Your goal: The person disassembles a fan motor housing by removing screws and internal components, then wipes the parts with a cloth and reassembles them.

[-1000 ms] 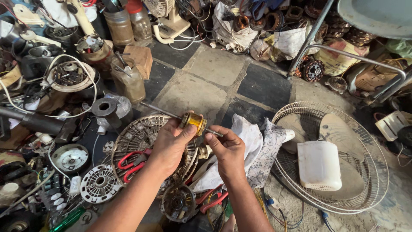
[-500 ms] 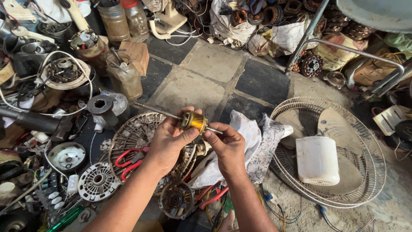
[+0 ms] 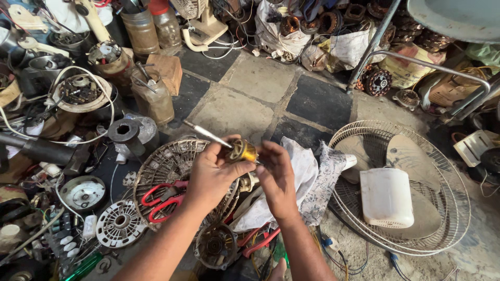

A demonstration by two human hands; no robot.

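While the left hand (image 3: 211, 174) grips the brass-coloured rotor (image 3: 242, 151) at frame centre as before, its shaft (image 3: 205, 133) still points upper left; the right hand (image 3: 276, 177) keeps pinching the rotor's near end. Clutter crowds the left; bare floor tiles (image 3: 245, 112) lie above.

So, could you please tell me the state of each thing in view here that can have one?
Left hand: closed around the brass-coloured rotor, holding it up.
Right hand: fingertips pinched at the rotor's end.
Rotor shaft: sticking out up and to the left, bare.
Red-handled scissors: closed, lying on the round grille.
Fan guard: lying flat on the floor.
White casing: resting on the fan guard.
Cloth: crumpled.
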